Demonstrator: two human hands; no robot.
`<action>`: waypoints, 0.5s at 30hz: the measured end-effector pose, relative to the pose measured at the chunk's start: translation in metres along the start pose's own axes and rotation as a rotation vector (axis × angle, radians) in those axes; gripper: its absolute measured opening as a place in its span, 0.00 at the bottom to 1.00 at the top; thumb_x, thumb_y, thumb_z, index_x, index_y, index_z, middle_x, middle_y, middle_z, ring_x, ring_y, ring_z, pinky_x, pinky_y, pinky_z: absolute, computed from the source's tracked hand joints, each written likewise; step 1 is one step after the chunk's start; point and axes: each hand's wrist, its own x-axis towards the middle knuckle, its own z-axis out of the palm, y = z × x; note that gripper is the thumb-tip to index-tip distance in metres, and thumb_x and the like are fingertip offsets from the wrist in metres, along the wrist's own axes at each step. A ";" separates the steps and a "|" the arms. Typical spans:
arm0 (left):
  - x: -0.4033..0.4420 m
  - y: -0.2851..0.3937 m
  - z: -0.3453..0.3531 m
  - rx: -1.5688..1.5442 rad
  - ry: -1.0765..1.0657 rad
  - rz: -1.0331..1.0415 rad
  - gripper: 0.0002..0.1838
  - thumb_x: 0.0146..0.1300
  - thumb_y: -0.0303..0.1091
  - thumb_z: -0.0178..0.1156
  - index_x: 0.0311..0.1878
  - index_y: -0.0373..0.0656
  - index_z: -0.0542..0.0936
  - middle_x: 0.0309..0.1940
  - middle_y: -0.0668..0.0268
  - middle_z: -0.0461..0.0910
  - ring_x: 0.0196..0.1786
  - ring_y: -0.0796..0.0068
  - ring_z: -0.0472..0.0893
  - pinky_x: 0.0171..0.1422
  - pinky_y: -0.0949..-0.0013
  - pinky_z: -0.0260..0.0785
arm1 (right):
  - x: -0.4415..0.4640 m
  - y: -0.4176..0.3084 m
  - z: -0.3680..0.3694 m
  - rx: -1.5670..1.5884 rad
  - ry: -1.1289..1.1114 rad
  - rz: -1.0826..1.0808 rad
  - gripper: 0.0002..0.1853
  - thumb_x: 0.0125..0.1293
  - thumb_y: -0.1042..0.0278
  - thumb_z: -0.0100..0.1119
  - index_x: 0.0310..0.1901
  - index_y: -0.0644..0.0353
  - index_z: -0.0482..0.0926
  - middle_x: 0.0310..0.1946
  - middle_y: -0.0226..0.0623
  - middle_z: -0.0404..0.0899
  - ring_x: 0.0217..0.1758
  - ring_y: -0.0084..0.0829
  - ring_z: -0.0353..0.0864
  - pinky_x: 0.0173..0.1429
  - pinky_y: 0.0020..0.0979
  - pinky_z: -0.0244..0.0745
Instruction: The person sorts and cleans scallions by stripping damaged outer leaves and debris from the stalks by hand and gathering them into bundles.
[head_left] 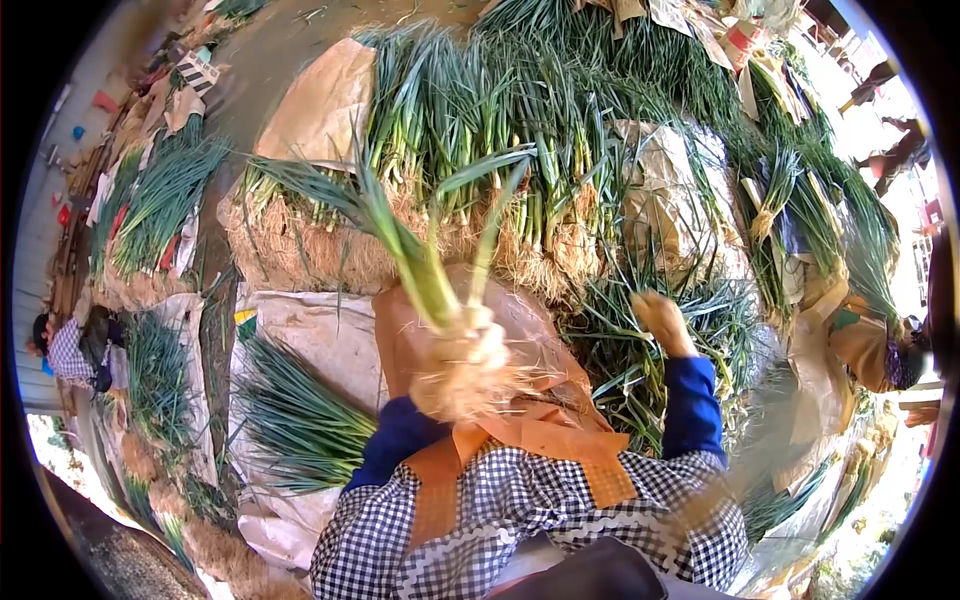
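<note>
My left hand (478, 345), close to the camera, is wrapped round a few leeks (425, 275). Their green leaves point up and away, while a shaggy tuft of pale roots (465, 385) hangs below my fist. To the right, my right hand (662, 322) is closed, its fingers curled together above a heap of loose green leaves (625, 350). Whether anything is inside those fingers I cannot make out. Across my lap lies an orange-brown sheet (540, 330) with bits of root on it.
Beyond my hands stands a long row of leeks (470, 120), roots towards me. More leeks (300, 410) lie on a white sack (320, 325) at left. A person (75, 350) sits far left, another person (880, 355) at far right. Sacking (670, 180) covers part of the row.
</note>
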 end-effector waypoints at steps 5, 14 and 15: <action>0.003 0.069 0.115 0.325 -0.428 0.281 0.03 0.65 0.30 0.53 0.37 0.43 0.71 0.25 0.64 0.75 0.22 0.77 0.75 0.21 0.75 0.69 | 0.123 -0.096 0.060 0.074 0.273 -0.185 0.31 0.59 0.46 0.55 0.57 0.61 0.66 0.53 0.46 0.72 0.52 0.43 0.75 0.51 0.37 0.72; 0.021 0.062 0.093 0.641 0.139 0.502 0.19 0.51 0.19 0.56 0.48 0.39 0.68 0.33 0.62 0.73 0.34 0.72 0.74 0.37 0.72 0.73 | 0.124 -0.044 0.009 1.266 0.317 -0.183 0.18 0.60 0.72 0.51 0.53 0.65 0.71 0.43 0.34 0.78 0.40 0.18 0.75 0.35 0.14 0.67; 0.013 0.061 0.058 0.717 0.406 0.499 0.18 0.53 0.21 0.56 0.49 0.41 0.70 0.35 0.65 0.73 0.32 0.75 0.75 0.31 0.79 0.73 | 0.095 -0.043 -0.010 1.231 0.317 -0.105 0.16 0.60 0.71 0.52 0.51 0.64 0.73 0.40 0.34 0.79 0.40 0.16 0.75 0.33 0.13 0.65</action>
